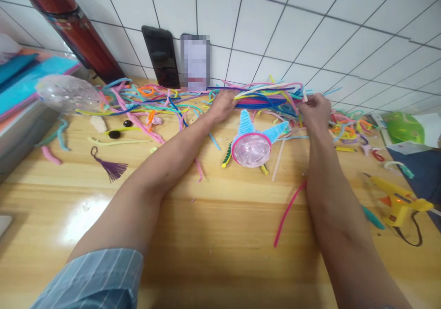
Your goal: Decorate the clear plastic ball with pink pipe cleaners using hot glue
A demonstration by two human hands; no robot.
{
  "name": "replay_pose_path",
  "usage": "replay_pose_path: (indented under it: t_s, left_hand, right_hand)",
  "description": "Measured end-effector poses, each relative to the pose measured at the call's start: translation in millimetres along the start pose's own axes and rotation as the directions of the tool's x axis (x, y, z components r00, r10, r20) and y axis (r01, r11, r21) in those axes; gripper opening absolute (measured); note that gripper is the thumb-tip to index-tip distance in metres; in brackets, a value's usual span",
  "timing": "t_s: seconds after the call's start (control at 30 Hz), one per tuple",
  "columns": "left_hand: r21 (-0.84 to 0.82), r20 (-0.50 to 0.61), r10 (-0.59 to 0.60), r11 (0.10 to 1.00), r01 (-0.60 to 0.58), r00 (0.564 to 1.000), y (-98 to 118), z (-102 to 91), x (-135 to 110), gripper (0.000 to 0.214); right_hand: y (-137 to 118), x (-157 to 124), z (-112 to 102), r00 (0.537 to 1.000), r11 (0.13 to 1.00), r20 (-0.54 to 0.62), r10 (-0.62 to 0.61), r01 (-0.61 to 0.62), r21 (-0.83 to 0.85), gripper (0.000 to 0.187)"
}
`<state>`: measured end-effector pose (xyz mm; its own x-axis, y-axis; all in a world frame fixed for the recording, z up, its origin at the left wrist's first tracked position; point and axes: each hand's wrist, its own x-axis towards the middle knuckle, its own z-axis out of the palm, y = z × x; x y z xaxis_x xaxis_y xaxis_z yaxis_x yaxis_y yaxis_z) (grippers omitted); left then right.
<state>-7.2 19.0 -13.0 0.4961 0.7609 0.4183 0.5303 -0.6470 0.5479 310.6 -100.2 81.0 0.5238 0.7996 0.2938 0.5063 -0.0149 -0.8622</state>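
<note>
Along the wall lies a long heap of coloured pipe cleaners [268,101]. My left hand [223,105] is at the heap's middle, its fingers curled over the stems. My right hand [316,109] is at the heap's right end, thumb and fingers pinched on a white pipe cleaner [305,94]. Between my forearms sits a clear plastic dome [253,150] with a pink rim and two blue, ear-like cones [246,123] wound from pipe cleaner. Green and yellow pieces [226,155] stick out below it. A single dark pink pipe cleaner [288,215] lies beside my right forearm.
Two phones [161,56] lean on the tiled wall near a tall red cylinder [69,24]. At the left are a clear plastic oval [69,93] and a purple tassel [112,165]. A yellow glue gun [399,201] and a green balloon-like object [404,127] are at the right.
</note>
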Motion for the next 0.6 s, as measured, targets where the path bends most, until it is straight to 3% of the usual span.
replay_pose_path:
  t_s: [0.2, 0.6]
  left_hand:
    - [0.063, 0.006, -0.087, 0.994, 0.086, 0.996, 9.9, 0.9, -1.0, 0.042]
    - [0.054, -0.044, -0.043, 0.998, 0.046, 0.998, 3.0, 7.6, 1.2, 0.041]
  right_hand:
    - [6.2, 2.3, 1.1, 1.000, 0.998, 0.015, 0.001, -0.002, 0.058, 0.029]
    - [4.6, 3.3, -2.4, 0.996, 0.996, 0.004, 0.087, -0.088, 0.016, 0.027]
